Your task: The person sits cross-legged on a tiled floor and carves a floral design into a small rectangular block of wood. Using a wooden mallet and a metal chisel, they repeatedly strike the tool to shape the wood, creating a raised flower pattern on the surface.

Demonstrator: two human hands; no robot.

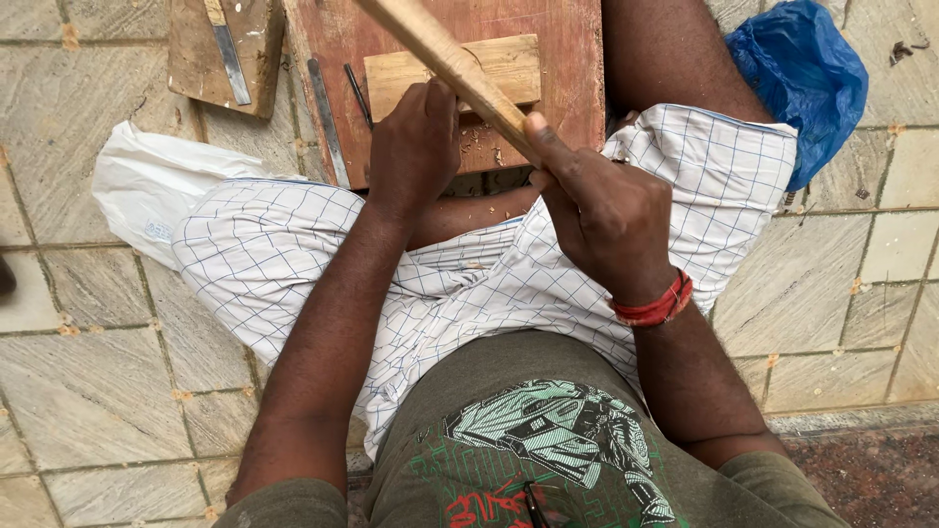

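I sit on a tiled floor with a reddish wooden board [572, 59] in front of my knees. A pale wooden block [504, 64] lies on the board. My right hand [602, 210] is closed around a long light wooden stick [440, 54] that slants up to the left, thumb pressed along it. My left hand [416, 142] is curled over the block's near edge right beside the stick; what it grips is hidden under the fingers. Wood chips lie on the board near the hands.
Two thin metal tools [328, 122] lie along the board's left edge. A second wooden slab with a flat metal blade [230, 54] sits at upper left. A white plastic bag [142, 186] lies left, a blue plastic bag [807, 73] upper right.
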